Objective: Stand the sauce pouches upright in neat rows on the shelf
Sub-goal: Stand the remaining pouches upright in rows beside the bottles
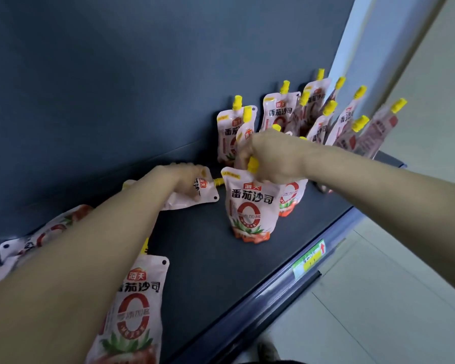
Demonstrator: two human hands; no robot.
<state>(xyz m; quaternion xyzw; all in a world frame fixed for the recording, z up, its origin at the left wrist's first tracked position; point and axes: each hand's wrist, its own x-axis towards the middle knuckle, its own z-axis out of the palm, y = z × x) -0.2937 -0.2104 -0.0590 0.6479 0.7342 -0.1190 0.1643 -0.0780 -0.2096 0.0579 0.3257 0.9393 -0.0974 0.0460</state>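
Sauce pouch (pixel 132 306) nearest me lies flat on the dark shelf (pixel 208 258), partly under my left forearm. Farther in, my left hand (pixel 187 177) curls its fingers onto a second flat pouch (pixel 202 191). Beside it, my right hand (pixel 268 158) clamps its fingers round the yellow spout (pixel 252 164) of an upright pouch (pixel 250 208). Behind, standing pouches (pixel 279 111) crowd the shelf's far right end.

Left hand (pixel 187 177) and right hand (pixel 268 158) bare. Forearms (pixel 365 177) uncovered right to the frame edges at 8 and 3 o'clock. At 6 o'clock, blurred greyish-brown shoe toe (pixel 269 349), detail unreadable.
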